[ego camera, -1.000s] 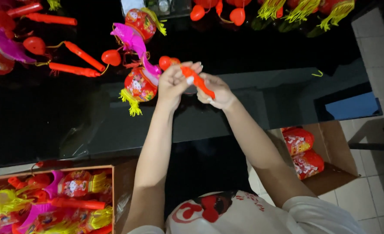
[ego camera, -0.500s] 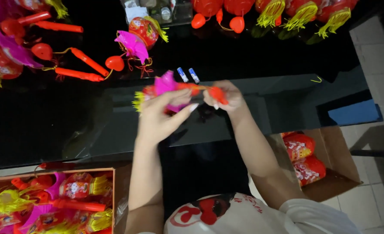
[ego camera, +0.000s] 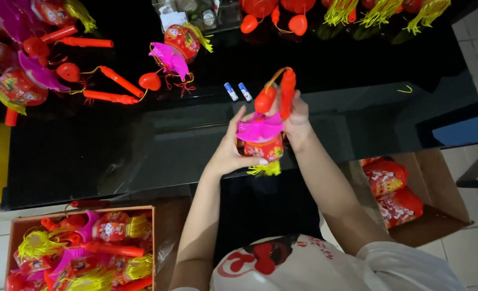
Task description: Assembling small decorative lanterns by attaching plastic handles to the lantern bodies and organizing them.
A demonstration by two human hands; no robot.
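Over the black glossy table [ego camera: 88,156], both hands hold a small red toy lantern [ego camera: 264,145] with a magenta frill and a yellow tassel below. My left hand [ego camera: 229,151] cups the lantern's body from the left side. My right hand [ego camera: 295,121] grips its top, where a red-orange handle stick [ego camera: 287,91] and a red bulb piece [ego camera: 264,99] on a yellow cord stand up. Two small blue-and-white batteries [ego camera: 238,91] lie on the table just beyond the hands.
More red lanterns and orange sticks [ego camera: 109,86] lie at the table's back left, others along the far edge [ego camera: 298,16]. A cardboard box [ego camera: 82,248] of lanterns sits at lower left; another box [ego camera: 411,199] with packed lanterns at right on the tiled floor.
The hands have drawn the lantern nearer to me and turned it upright; the stick and bulb now point up in my right hand. The camera view shifted slightly.
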